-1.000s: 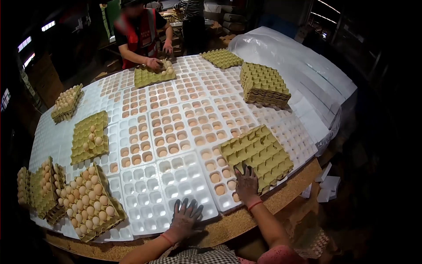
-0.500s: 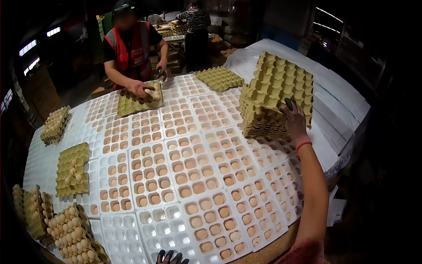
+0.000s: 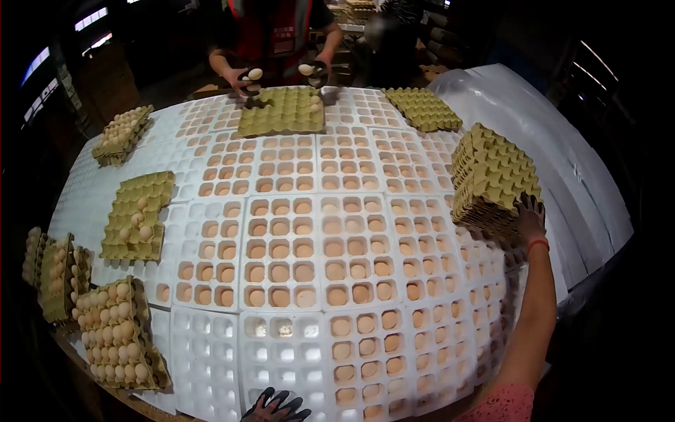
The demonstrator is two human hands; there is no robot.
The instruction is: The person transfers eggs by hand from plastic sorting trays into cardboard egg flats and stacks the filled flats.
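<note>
At far left, a tilted pulp tray full of eggs [image 3: 119, 334] leans near a flatter pulp tray [image 3: 121, 218] with a few loose eggs. The left hand [image 3: 275, 406], fingers spread wide and holding nothing visible, is at the near end of a white foam tray [image 3: 281, 352]. Beyond, a co-worker [image 3: 278, 35] holds 2 eggs [image 3: 255, 74]. At right stands the pulp tray stack [image 3: 496, 172]; the right hand [image 3: 531, 214] touches its near right corner, fingers apart, grip impossible to tell.
</note>
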